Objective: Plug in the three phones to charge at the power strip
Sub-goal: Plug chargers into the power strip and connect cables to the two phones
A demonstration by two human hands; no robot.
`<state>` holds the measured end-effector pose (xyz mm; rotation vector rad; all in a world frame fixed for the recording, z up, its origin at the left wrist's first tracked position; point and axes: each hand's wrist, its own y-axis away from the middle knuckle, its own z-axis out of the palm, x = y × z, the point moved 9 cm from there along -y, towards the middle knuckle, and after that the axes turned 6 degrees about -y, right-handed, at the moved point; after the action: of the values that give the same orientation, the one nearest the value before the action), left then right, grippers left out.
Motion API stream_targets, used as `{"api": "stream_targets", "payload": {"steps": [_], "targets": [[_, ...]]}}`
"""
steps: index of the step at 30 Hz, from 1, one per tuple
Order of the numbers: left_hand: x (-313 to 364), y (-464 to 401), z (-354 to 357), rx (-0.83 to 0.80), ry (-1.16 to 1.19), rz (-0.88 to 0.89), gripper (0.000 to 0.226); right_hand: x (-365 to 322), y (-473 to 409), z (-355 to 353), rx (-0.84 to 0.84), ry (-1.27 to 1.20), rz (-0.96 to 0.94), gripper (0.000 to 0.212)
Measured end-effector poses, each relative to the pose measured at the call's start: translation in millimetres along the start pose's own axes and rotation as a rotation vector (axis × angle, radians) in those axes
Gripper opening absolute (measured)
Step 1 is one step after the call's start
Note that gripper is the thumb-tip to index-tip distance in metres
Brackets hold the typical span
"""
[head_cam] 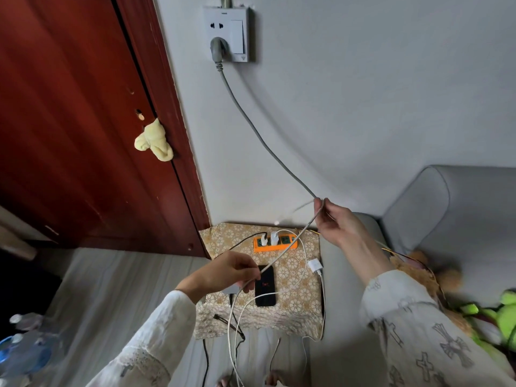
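Small cloth-covered surface (293, 272) in the corner by a red door (69, 121), orange power strip (275, 243) at its back edge.
Right hand (336, 222) raised, pinching a pale braided cable (290, 244); left hand (226, 272) grips the same cable lower down, over a black phone (265, 291) lying flat mid-surface. White charger (274, 237) sits in the strip; a second white adapter (315, 266) lies loose at the right edge. Strip's grey cord (251, 124) runs up to the wall socket (226, 33). Other phones: can't tell.
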<state>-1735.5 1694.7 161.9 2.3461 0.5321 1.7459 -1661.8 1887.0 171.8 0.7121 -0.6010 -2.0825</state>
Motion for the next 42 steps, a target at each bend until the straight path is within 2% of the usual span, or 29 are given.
{"api": "stream_targets", "payload": {"steps": [4, 7, 11, 13, 15, 17, 21, 23, 26, 28, 32, 35, 38, 42], "targets": [[-14, 3, 3, -0.063, -0.074, -0.055, 0.013, 2, 0, 0, -0.043, 0.095, 0.065, 0.016], [-12, -2, -8, 0.073, -0.049, -0.065, 0.011, 6, 6, 10, -0.15, 0.294, 0.077, 0.011], [6, -12, -36, 0.354, 0.21, -0.048, 0.02, 32, 23, 22, -0.325, 0.916, 0.089, 0.014], [17, -18, -43, 0.395, 0.339, -0.044, 0.023, 52, 31, 20, -0.411, 1.221, 0.075, 0.013], [28, -23, -42, 0.354, 0.459, -0.049, 0.022, 70, 36, 15, -0.501, 1.432, 0.042, 0.011], [37, -26, -46, 0.364, 0.523, -0.036, 0.022, 83, 38, 8, -0.552, 1.53, 0.021, 0.01], [38, -18, -63, 0.544, 0.592, -0.008, 0.019, 88, 39, -1, -0.594, 1.6, 0.029, 0.011], [39, -14, -62, 0.526, 0.535, 0.026, 0.018, 83, 37, 0, -0.58, 1.643, -0.018, 0.018], [39, -12, -43, 0.373, 0.371, 0.028, 0.017, 60, 27, 9, -0.445, 1.466, -0.123, 0.028], [36, -13, -28, 0.282, 0.286, 0.006, 0.016, 54, 23, 16, -0.38, 1.223, -0.076, 0.033], [29, -15, -2, 0.127, 0.178, -0.049, 0.018, 64, 22, 33, -0.414, 0.959, 0.046, 0.028], [22, -17, 11, 0.084, 0.168, -0.082, 0.019, 69, 18, 30, -0.372, 0.893, 0.073, 0.019], [10, -20, 24, 0.042, 0.155, -0.144, 0.019, 70, 13, 17, -0.321, 0.804, 0.079, 0.019], [-21, -27, 35, 0.108, 0.101, -0.23, 0.021, 69, -1, -14, -0.233, 0.681, 0.138, 0.017]]}}
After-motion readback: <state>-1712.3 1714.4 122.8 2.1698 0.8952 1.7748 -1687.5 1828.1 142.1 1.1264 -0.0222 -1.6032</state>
